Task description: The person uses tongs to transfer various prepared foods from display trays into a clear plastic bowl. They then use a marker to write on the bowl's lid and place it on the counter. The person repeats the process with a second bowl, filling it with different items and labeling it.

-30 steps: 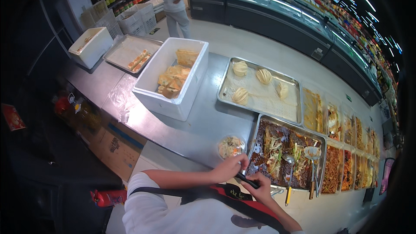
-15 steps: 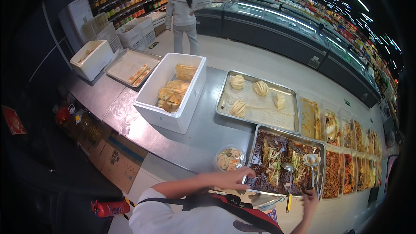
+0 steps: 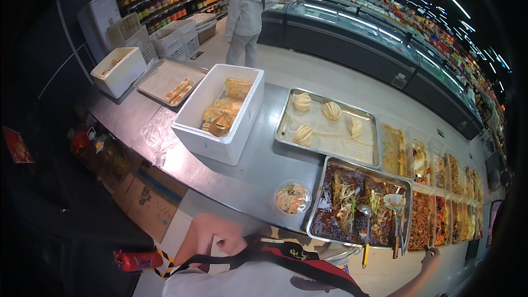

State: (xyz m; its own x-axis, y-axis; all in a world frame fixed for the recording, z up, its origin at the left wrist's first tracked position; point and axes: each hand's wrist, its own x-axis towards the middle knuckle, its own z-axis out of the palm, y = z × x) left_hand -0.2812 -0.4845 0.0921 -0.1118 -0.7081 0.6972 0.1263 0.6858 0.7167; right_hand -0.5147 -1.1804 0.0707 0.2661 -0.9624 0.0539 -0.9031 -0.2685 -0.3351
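Left hand (image 3: 224, 235) near apron (image 3: 324, 260), right hand (image 3: 430, 259) just beside brown shredded food (image 3: 421, 217), both grips cannot be told, metal tray (image 3: 315, 203) between.

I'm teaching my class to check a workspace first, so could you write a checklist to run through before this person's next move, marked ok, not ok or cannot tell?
1. Left hand clear of the food: ok, close to the body.
2. Right hand empty: cannot tell, its grip is too small and dark.
3. Yellow-handled ladle wholly inside the dark-sauced tray: not ok, handle overhangs the near rim.
4. Slotted spatula head within that tray: ok.
5. Round tub standing on the table: ok, left of that tray.
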